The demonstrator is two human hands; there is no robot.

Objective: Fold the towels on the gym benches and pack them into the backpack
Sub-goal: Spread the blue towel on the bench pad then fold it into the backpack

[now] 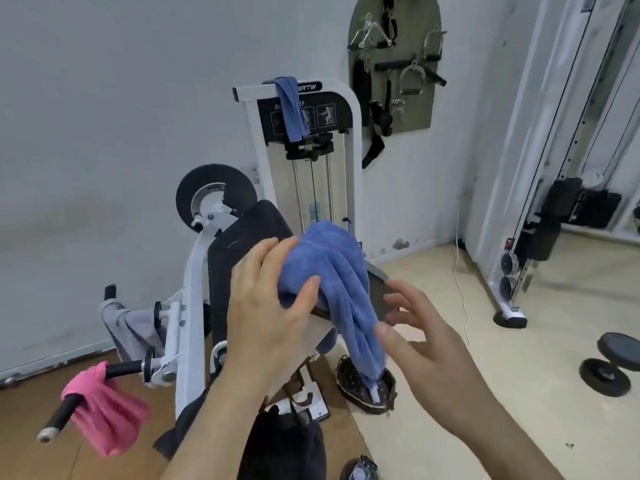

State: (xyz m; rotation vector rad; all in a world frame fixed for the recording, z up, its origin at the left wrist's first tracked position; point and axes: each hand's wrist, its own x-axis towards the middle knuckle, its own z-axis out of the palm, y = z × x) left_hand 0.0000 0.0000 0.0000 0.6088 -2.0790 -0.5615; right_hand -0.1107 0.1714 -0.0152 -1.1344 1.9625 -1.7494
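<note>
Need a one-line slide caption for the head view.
Left hand grips a bunched blue towel in front of the black pad; right hand open beside its hanging end.

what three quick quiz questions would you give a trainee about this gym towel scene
1. True or false: the pink towel hangs on a machine handle.
2. Which hand grips the large blue towel? A left, B right, C neither
3. What colour is the small towel draped over the weight stack frame?
Key: 1 true; 2 A, the left hand, while the right hand is open; 3 blue.
</note>
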